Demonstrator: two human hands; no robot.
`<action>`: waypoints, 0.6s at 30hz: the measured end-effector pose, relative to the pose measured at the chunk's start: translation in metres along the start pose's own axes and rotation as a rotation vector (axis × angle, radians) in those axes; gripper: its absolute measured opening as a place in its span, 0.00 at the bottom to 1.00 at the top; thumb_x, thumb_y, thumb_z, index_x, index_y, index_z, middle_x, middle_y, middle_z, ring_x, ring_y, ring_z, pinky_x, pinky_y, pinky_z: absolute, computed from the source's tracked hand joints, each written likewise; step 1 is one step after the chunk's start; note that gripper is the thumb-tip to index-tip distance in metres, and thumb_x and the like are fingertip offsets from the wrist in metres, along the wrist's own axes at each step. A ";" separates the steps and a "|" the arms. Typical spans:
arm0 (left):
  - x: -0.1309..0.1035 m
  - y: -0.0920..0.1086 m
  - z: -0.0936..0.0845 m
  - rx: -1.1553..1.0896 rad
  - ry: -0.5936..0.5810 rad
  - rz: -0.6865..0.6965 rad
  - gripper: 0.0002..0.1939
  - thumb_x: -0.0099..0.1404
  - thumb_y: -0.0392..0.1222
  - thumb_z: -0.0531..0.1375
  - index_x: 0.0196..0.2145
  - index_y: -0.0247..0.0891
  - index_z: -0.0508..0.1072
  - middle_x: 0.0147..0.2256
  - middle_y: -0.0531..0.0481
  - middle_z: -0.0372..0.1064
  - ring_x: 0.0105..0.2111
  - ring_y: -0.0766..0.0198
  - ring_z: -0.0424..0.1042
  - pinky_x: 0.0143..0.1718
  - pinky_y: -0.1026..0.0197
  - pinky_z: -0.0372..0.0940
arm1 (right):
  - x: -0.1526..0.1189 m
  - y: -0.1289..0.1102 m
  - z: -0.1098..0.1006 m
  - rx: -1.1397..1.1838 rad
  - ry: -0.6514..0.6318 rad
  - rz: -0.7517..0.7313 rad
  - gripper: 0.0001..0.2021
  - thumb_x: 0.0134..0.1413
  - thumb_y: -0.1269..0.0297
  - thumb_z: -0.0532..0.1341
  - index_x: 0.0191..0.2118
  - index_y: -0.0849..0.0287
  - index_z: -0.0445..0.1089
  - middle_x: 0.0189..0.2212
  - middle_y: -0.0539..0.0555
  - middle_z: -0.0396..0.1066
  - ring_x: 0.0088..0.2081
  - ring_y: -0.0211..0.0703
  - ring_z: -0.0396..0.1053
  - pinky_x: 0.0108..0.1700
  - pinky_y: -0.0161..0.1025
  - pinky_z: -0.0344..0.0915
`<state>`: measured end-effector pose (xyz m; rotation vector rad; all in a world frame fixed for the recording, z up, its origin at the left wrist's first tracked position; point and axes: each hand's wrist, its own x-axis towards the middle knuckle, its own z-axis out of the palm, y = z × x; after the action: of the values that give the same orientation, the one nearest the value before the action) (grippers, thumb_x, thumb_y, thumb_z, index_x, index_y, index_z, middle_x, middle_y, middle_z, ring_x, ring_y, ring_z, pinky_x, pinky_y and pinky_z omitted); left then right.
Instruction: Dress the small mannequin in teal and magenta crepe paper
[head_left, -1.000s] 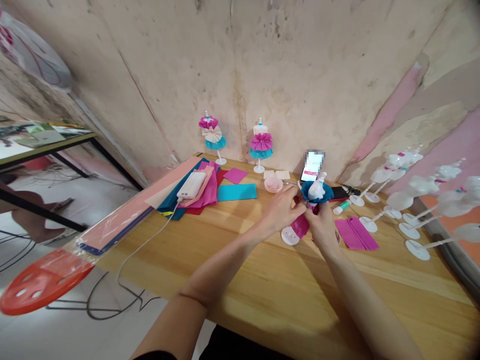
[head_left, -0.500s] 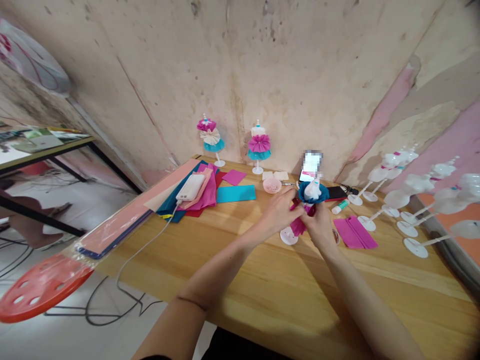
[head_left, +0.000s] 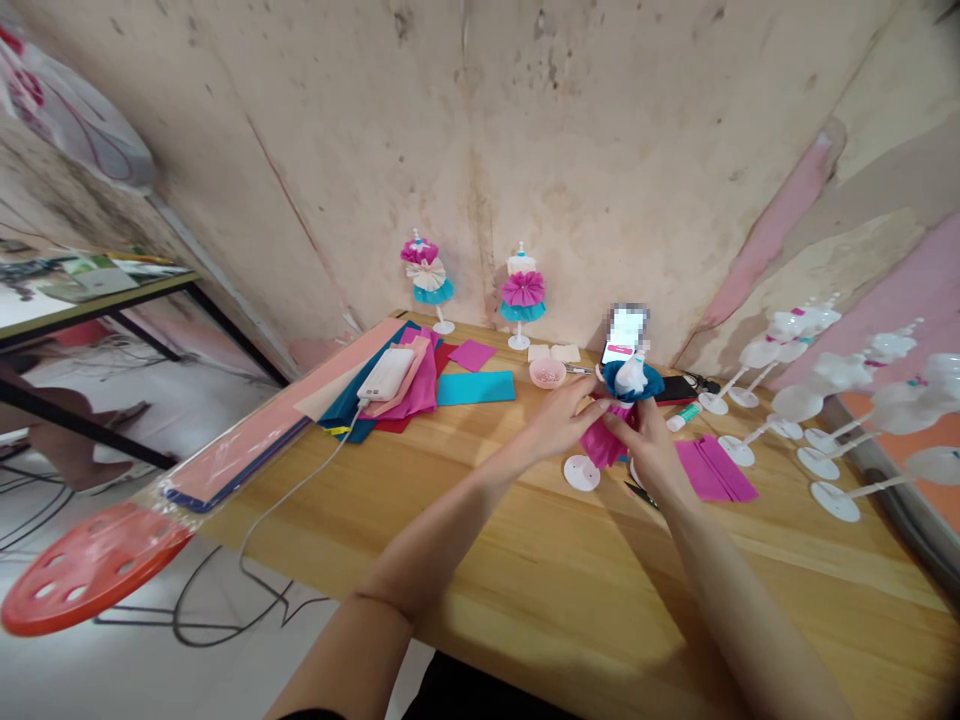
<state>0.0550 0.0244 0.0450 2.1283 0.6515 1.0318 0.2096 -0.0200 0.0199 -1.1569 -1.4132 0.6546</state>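
Between my hands stands a small white mannequin (head_left: 631,377) on a round base (head_left: 582,473), tilted. Dark blue crepe paper (head_left: 649,384) is gathered around its upper body, with a magenta paper skirt (head_left: 602,445) beneath. My left hand (head_left: 562,418) pinches the paper at the waist from the left. From the right, my right hand (head_left: 643,436) presses its fingers and thumb on the same waist; some fingertips are hidden behind the paper. Dark pointed blades (head_left: 641,494) lie beside my right wrist.
Two dressed mannequins (head_left: 522,290) stand by the wall. Crepe sheets and a power bank (head_left: 385,375) lie left. Behind my hands are a bowl of beads (head_left: 547,373) and a lit phone (head_left: 624,335). A glue stick (head_left: 684,417), folded magenta paper (head_left: 716,468) and several bare mannequins (head_left: 844,375) are right.
My fingers have shifted around the waist, and more of the magenta skirt shows, hanging lower. The dark blades beside my right wrist have come into sight. The camera view has moved slightly.
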 end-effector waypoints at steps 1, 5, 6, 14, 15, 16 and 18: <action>0.002 -0.007 0.000 -0.098 0.004 -0.031 0.08 0.68 0.43 0.53 0.41 0.37 0.67 0.43 0.46 0.69 0.45 0.61 0.68 0.49 0.56 0.64 | 0.001 0.000 -0.002 0.079 -0.008 0.015 0.23 0.52 0.57 0.63 0.54 0.53 0.63 0.53 0.55 0.69 0.54 0.51 0.65 0.56 0.51 0.61; 0.004 -0.033 0.007 -0.399 -0.044 -0.240 0.17 0.62 0.48 0.61 0.43 0.35 0.66 0.45 0.43 0.68 0.44 0.62 0.70 0.47 0.56 0.66 | 0.005 0.000 -0.008 0.251 0.022 0.072 0.24 0.51 0.58 0.65 0.54 0.50 0.65 0.51 0.54 0.71 0.53 0.51 0.68 0.57 0.53 0.61; 0.004 -0.038 0.009 -0.443 -0.065 -0.314 0.20 0.60 0.50 0.63 0.44 0.35 0.66 0.46 0.42 0.68 0.44 0.61 0.70 0.46 0.56 0.66 | 0.006 0.000 -0.009 0.258 0.031 0.084 0.24 0.50 0.58 0.65 0.54 0.50 0.66 0.50 0.54 0.72 0.52 0.51 0.69 0.57 0.54 0.61; -0.003 -0.071 0.016 -0.970 -0.368 -0.674 0.22 0.57 0.59 0.62 0.37 0.36 0.74 0.34 0.47 0.73 0.34 0.65 0.72 0.38 0.59 0.67 | 0.009 -0.002 -0.021 0.240 0.041 0.093 0.17 0.52 0.60 0.65 0.49 0.53 0.71 0.50 0.56 0.73 0.54 0.51 0.69 0.59 0.54 0.60; -0.003 -0.074 0.018 -1.049 -0.389 -0.681 0.20 0.56 0.56 0.65 0.37 0.36 0.74 0.34 0.48 0.73 0.33 0.66 0.72 0.39 0.60 0.67 | 0.009 -0.003 -0.021 0.243 0.035 0.096 0.16 0.52 0.61 0.65 0.48 0.53 0.71 0.50 0.56 0.73 0.54 0.51 0.69 0.59 0.53 0.60; -0.003 -0.076 0.020 -1.124 -0.405 -0.688 0.18 0.55 0.52 0.67 0.37 0.36 0.74 0.33 0.49 0.73 0.33 0.67 0.72 0.40 0.60 0.67 | 0.009 -0.004 -0.021 0.252 0.025 0.103 0.16 0.52 0.61 0.66 0.48 0.53 0.71 0.49 0.56 0.74 0.53 0.51 0.69 0.58 0.53 0.60; -0.002 -0.079 0.024 -1.214 -0.408 -0.693 0.17 0.52 0.46 0.70 0.37 0.36 0.75 0.34 0.49 0.74 0.33 0.68 0.72 0.42 0.60 0.66 | 0.009 -0.007 -0.021 0.289 0.009 0.116 0.17 0.51 0.63 0.66 0.48 0.53 0.71 0.49 0.56 0.74 0.52 0.51 0.70 0.58 0.53 0.61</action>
<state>0.0620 0.0655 -0.0265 0.8703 0.3396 0.3650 0.2285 -0.0188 0.0341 -1.0147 -1.2040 0.9028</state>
